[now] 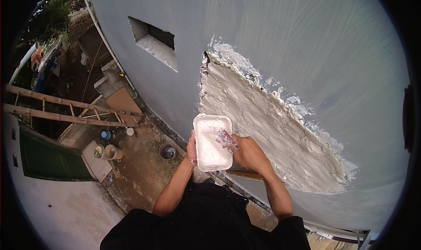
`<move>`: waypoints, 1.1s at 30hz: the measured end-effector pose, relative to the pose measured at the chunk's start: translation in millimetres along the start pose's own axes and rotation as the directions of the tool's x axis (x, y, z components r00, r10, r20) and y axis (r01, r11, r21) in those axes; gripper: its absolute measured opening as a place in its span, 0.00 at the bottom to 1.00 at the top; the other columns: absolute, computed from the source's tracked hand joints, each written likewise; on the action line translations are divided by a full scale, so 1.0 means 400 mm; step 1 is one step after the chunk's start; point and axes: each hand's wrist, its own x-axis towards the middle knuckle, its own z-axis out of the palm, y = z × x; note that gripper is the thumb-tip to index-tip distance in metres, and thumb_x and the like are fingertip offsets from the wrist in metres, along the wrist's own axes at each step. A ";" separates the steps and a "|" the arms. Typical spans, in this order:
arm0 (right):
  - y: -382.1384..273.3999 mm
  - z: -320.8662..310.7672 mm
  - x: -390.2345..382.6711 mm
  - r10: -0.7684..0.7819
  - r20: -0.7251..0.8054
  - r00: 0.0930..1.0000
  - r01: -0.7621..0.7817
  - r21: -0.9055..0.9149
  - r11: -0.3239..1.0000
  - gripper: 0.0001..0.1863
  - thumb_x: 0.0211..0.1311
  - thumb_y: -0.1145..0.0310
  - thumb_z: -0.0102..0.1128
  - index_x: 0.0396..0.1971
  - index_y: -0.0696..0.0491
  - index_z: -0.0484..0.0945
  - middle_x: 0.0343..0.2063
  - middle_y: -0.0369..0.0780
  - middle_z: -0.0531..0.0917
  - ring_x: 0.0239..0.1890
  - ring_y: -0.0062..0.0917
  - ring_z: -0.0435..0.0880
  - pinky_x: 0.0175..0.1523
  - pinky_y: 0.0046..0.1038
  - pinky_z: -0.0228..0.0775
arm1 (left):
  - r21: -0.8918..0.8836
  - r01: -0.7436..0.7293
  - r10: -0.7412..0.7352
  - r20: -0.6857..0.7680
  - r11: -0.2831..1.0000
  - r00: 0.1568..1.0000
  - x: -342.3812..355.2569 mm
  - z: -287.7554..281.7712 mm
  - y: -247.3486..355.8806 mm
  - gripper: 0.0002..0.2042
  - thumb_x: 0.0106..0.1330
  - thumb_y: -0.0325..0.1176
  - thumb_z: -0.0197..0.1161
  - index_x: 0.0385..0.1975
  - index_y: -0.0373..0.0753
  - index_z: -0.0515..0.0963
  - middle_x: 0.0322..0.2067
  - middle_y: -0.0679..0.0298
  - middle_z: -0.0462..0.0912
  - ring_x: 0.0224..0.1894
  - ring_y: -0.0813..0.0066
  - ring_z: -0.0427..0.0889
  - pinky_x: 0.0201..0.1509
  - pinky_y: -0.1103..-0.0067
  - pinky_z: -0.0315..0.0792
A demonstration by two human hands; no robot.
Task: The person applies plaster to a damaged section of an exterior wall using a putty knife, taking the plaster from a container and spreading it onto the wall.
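My left hand (191, 148) grips the long left side of a white rectangular tub (197, 156) and holds it up in front of me. Wet white plaster (210, 149) coats the tub's bottom and inner walls. In my right hand (251, 153) is a plaster-smeared putty knife (226, 140), its far end inside the tub; the blade cannot be made out clearly. Just beyond the tub, a long wedge-shaped patch of rough, cream-coloured plaster (258, 123) covers part of the grey wall (307, 39). Thick white smears run ragged along the patch's upper edge.
A rectangular opening (158, 46) is cut in the wall at upper left. A bamboo ladder (66, 105) slants at the left. Down on the ground stand several buckets, including a dark one (167, 151) and a blue one (105, 135). A green door (52, 158) lies beyond them.
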 end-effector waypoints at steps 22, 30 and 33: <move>0.052 0.157 -0.115 0.300 -0.503 0.811 -0.160 0.303 0.939 0.06 0.56 0.76 0.55 0.34 0.60 0.75 0.21 0.51 0.79 0.19 0.40 0.76 0.25 0.34 0.66 | 0.249 -0.150 0.141 0.057 0.957 0.988 -0.026 -0.080 -0.038 0.46 0.57 0.65 0.53 0.68 0.41 0.47 0.66 0.55 0.55 0.65 0.53 0.59 0.66 0.57 0.58; 0.029 0.147 -0.151 0.375 -0.572 0.730 -0.097 0.456 0.885 0.09 0.56 0.78 0.56 0.38 0.61 0.78 0.25 0.43 0.82 0.24 0.14 0.74 0.27 0.21 0.66 | 0.318 -0.163 0.157 0.044 0.934 0.987 -0.008 -0.086 -0.048 0.53 0.47 0.67 0.61 0.68 0.42 0.45 0.66 0.54 0.54 0.65 0.51 0.58 0.67 0.56 0.57; 0.037 0.156 -0.161 0.401 -0.553 0.730 -0.130 0.463 0.877 0.08 0.57 0.78 0.56 0.37 0.62 0.78 0.25 0.41 0.82 0.26 0.13 0.73 0.29 0.20 0.67 | 0.270 -0.199 0.193 0.048 0.942 0.980 -0.008 -0.095 -0.054 0.51 0.49 0.65 0.61 0.68 0.43 0.45 0.66 0.55 0.55 0.65 0.51 0.58 0.67 0.55 0.57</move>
